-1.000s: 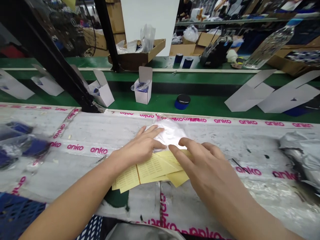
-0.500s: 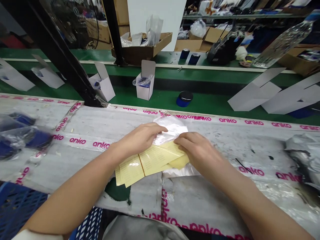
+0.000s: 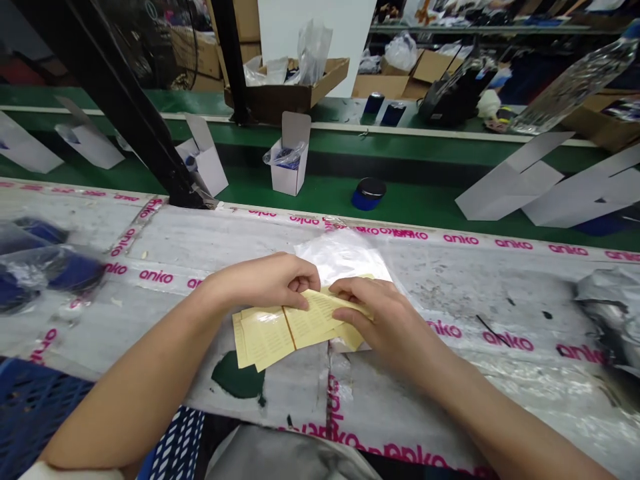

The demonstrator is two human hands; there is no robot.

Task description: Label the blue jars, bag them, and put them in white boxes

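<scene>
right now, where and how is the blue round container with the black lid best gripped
Probably by the sides of the blue round container, below its black lid, from the near side: it stands upright on the green ledge, apart from the open white box to its left, and the lid could be loose.

Single head-worn camera, facing forward and down across bench [image 3: 500, 273], close above.

A white panel [image 3: 345, 33] stands upright behind a green 2-level bench [image 3: 415, 200]. 2 black posts [image 3: 100, 73] rise at left, 1 slanting. A cluttered rack [image 3: 450, 29] fills the back right; light glints off the film-covered worktable [image 3: 465, 287].
</scene>
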